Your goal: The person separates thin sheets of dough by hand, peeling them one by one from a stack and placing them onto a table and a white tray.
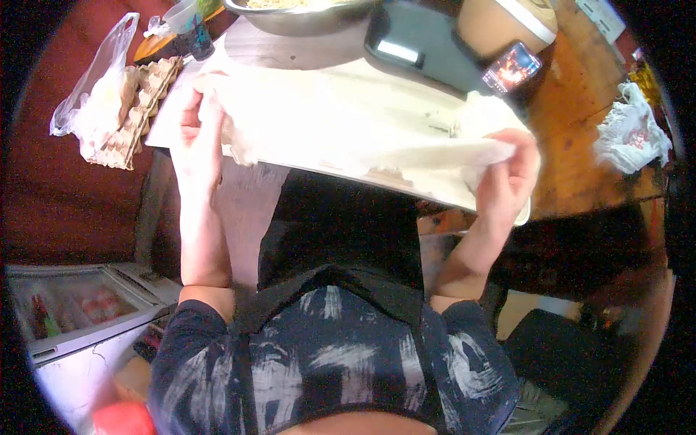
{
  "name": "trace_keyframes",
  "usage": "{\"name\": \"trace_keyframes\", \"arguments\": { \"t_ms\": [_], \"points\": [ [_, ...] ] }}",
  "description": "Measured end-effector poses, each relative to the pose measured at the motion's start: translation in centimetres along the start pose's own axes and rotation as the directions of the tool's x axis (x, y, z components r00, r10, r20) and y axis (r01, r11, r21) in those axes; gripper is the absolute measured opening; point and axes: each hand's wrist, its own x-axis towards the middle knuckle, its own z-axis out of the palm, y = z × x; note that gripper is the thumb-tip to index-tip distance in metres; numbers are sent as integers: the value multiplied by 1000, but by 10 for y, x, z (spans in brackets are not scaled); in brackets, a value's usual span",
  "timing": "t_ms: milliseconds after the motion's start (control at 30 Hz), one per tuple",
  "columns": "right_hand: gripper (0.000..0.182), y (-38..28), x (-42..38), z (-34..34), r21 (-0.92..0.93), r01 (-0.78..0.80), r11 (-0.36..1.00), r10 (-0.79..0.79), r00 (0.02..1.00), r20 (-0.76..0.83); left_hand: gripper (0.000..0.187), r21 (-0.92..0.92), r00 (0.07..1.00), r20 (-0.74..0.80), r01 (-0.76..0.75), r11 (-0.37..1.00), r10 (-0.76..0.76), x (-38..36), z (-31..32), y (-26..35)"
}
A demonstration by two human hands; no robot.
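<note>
A thin, soft white sheet (449, 154), dough or cloth and too bright to say which, stretches between my two hands. My left hand (199, 127) pinches its left end, where a loose edge droops down. At the other end, my right hand (513, 165) has its fingers closed on a gathered fold. Beneath the sheet lies a pale rectangular board (519, 216), its near edge towards my black apron (341, 225). Glare washes out most of the sheet and the board.
Behind the board stand a metal bowl (304, 20) of yellowish food, a dark case (428, 54) and a tan tub (500, 29). A lit phone (512, 67) leans there. Egg trays (141, 109) and a plastic bag (87, 98) sit left; a crumpled white bag (632, 130) lies right.
</note>
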Motion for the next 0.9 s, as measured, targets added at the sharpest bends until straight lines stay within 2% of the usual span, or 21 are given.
{"name": "trace_keyframes", "arguments": {
  "t_ms": [33,100,167,233,267,300,367,400,467,500,567,633,700,733,800,833,867,900],
  "points": [
    [18,-3,2,6,47,98,994,-93,991,-94,20,0,1000,1,1,1000,-1,0,0,-2],
    [16,-4,7,3,76,119,990,-106,983,-150,24,-207,986,-123,85,975,-112,3,-3,-5],
    [14,1,15,-1,105,141,984,-117,972,-204,26,-233,984,-127,90,968,-122,9,0,-14],
    [8,16,26,-5,-138,104,985,-140,947,-288,26,-17,935,-172,312,950,-311,13,7,-27],
    [10,24,28,-5,-145,29,989,-72,951,-300,22,-27,967,-55,249,968,-250,18,1,-54],
    [10,36,28,-9,-146,30,989,-73,951,-300,21,-24,960,-85,264,964,-265,13,9,-55],
    [12,63,27,-21,-351,-181,919,91,962,-259,23,-19,940,-81,332,943,-332,4,13,-91],
    [12,71,25,-23,-354,-182,917,89,961,-263,23,-21,940,-76,332,943,-333,-3,10,-105],
    [17,82,20,-25,-516,-252,819,156,962,-223,25,417,912,-22,381,825,-410,-12,3,-123],
    [17,85,19,-26,-519,-256,816,157,961,-228,25,416,911,-16,381,826,-412,-14,6,-118],
    [20,90,21,-27,-603,-246,759,109,961,-254,28,567,933,-66,327,756,-354,-17,12,-107],
    [20,92,25,-27,-613,-207,763,56,965,-256,28,566,912,-65,368,738,-405,-17,9,-111],
    [20,86,30,-29,-624,-163,765,-3,967,-256,29,630,972,-138,235,741,-191,-18,11,-113],
    [20,78,34,-30,-595,-175,784,15,965,-263,31,616,926,-152,361,700,-345,-15,8,-112],
    [20,70,40,-33,-571,-187,799,30,962,-273,32,630,935,-114,329,704,-335,-14,6,-106],
    [21,68,45,-37,-568,-119,815,-16,974,-226,32,643,943,-78,297,706,-325,-14,6,-105],
    [21,66,50,-40,-563,-50,825,-63,982,-180,32,687,977,-114,209,696,-180,-19,5,-119],
    [21,63,54,-40,-573,-50,818,-70,980,-185,32,679,978,-107,205,705,-182,-17,6,-117]
  ]
}}
